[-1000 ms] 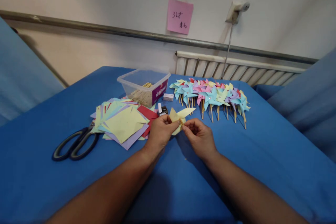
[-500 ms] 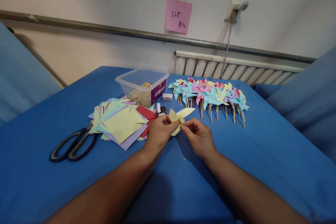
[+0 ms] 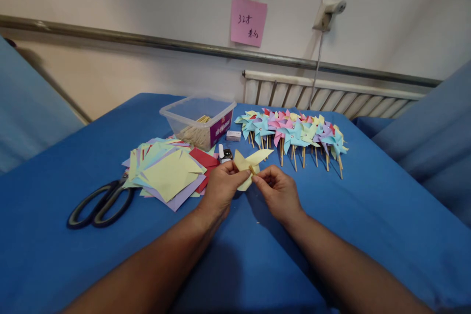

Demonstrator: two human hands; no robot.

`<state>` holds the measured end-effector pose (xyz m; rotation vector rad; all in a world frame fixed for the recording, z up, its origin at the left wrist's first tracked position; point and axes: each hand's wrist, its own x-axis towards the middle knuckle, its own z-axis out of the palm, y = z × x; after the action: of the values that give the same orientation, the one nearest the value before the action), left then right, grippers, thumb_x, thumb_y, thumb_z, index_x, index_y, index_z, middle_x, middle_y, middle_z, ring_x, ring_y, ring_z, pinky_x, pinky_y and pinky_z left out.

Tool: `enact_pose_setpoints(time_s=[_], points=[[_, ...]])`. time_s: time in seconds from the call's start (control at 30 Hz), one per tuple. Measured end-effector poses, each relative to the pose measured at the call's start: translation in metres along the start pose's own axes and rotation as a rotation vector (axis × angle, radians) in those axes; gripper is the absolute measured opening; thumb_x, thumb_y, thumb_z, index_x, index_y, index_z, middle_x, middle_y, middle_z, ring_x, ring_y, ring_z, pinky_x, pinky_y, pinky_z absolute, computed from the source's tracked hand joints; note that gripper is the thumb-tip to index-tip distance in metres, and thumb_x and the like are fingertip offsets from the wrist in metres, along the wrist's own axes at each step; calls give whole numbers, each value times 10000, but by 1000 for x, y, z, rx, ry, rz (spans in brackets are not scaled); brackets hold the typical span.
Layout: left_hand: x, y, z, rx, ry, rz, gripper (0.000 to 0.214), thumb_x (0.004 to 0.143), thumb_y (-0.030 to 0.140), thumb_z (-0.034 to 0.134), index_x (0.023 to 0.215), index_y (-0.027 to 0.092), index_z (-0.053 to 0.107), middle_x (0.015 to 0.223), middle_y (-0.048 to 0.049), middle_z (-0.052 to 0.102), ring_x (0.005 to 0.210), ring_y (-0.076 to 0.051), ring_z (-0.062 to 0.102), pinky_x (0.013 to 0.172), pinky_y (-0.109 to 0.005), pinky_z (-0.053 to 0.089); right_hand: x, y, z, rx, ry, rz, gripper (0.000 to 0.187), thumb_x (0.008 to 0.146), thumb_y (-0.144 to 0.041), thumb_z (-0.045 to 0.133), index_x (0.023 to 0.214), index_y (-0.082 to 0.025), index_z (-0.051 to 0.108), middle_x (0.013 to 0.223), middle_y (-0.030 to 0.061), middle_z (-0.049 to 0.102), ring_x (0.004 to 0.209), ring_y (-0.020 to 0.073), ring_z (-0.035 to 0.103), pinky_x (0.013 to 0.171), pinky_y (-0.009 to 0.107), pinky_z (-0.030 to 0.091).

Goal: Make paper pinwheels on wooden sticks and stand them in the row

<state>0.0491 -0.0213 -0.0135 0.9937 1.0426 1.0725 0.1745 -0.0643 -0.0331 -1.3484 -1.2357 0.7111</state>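
Observation:
A pale yellow paper pinwheel (image 3: 262, 156) is held up over the blue cloth, its folded blades pointing several ways. My left hand (image 3: 223, 186) is closed on it, the thumb pressed near its centre. A short wooden stick (image 3: 252, 170) lies against the paper there. My right hand (image 3: 277, 190) pinches at the stick's end with thumb and forefinger; most of the stick is hidden. Just behind my left hand is a small box with dark contents (image 3: 225, 154). Cut paper squares (image 3: 171, 174) in several colours are piled to the left.
Large dark-handled scissors (image 3: 101, 206) lie at the left, blades under the paper. Behind stand a clear plastic tub (image 3: 184, 120) of wooden sticks and a small white box (image 3: 233, 136). Several finished pinwheels (image 3: 293, 135) are grouped at the back right, before a radiator (image 3: 331, 92).
Both hands keep nearly the same place and grip on the pinwheel and stick. The whole view has shifted very slightly.

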Motion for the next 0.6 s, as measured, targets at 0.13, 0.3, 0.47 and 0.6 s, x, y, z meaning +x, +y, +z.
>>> enact_pose_setpoints(time_s=[0.13,0.3,0.47,0.6], points=[[0,0,0,-26,-29,5,236,557,281,767,703,141,645,694,-22,673,562,-119,567,548,-233,412,0,-1,0,8,9,22,164,764,-330,634,699,-183,599,612,-26,603,536,104,509,517,219,394],[-1,3,1,-55,-82,5,255,564,251,776,766,149,658,786,-32,698,667,-147,621,652,-262,459,-1,-1,1,24,12,62,203,757,-363,643,680,-185,582,557,-40,554,495,94,466,473,209,361],[-2,5,1,-45,-105,-1,267,578,244,776,795,141,660,811,-46,700,689,-154,627,678,-274,466,-1,-1,0,8,9,64,196,759,-363,640,691,-189,582,558,-40,554,490,96,475,470,210,374],[-2,5,2,-42,-110,-2,282,577,239,775,815,140,661,817,-52,704,717,-168,638,699,-285,473,-3,-1,0,-21,4,40,174,763,-348,639,708,-195,579,577,-38,576,490,100,497,480,216,401]])
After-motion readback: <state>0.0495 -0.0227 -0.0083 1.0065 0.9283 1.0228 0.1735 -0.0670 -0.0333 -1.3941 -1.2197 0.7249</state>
